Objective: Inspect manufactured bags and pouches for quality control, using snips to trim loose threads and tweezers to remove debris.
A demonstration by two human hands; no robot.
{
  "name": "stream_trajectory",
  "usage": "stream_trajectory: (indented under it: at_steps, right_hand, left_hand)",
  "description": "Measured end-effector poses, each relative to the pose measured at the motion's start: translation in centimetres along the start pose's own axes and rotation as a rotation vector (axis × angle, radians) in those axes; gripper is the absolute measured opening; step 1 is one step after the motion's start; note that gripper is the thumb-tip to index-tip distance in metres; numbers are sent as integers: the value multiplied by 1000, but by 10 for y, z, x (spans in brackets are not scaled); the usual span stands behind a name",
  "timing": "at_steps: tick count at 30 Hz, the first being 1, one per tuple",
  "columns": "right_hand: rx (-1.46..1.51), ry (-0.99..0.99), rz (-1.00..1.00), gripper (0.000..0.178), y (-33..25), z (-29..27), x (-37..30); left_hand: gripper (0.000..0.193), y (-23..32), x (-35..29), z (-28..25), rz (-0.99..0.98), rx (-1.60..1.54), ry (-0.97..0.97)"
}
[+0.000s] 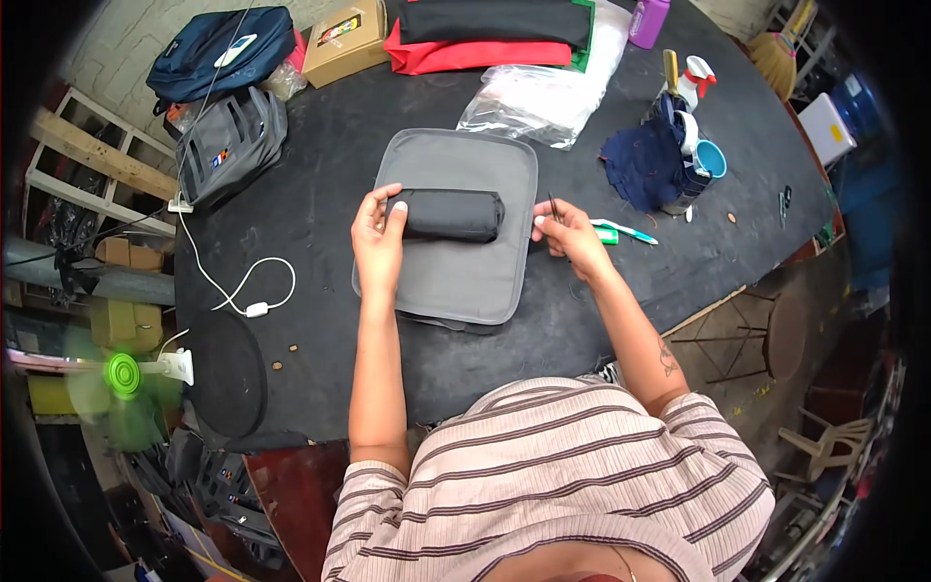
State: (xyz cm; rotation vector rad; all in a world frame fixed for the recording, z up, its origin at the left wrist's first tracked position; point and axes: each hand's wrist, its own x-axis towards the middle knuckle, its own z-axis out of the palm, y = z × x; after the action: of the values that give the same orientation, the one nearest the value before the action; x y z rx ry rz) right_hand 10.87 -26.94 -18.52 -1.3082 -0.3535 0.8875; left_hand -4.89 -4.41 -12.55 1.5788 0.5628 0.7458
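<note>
A grey rounded panel (461, 281), like a flat bag piece with piped edges, lies on the black table before me. On its upper half rests a black cylindrical pouch (454, 215), lying sideways. My left hand (381, 238) grips the pouch's left end, thumb on top and fingers round the far side. Beside the panel's right edge, my right hand (574, 239) is closed in a pinch. A thin, dark, pointed tool (554, 207) sticks up from its fingers; its exact kind is too small to make out.
Right of the panel lie a green-and-white toothbrush-like tool (626, 231) and dark blue cloth (645, 165) beside a light-blue cup (710, 159). A spray bottle (694, 80) stands behind. Clear plastic (529, 102), a grey bag (233, 145), white cable (257, 309) and green fan (123, 376) surround the workspace.
</note>
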Motion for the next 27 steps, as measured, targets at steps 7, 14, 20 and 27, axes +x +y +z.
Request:
stream_trajectory:
  at_steps: [7, 14, 20, 27]
  right_hand:
    - [-90, 61, 9, 24, -3, 14, -17]
    - [-1, 101, -2, 31, 16, 22, -18]
    - [-27, 130, -22, 29, 18, 26, -17]
    - [-172, 82, 31, 32, 8, 15, -19]
  left_hand:
    - [29, 18, -35, 47, 890, 790, -370]
    - [13, -13, -42, 75, 572, 712, -490]
    - [4, -22, -47, 93, 667, 919, -325]
    - [10, -44, -26, 68, 467, 662, -239]
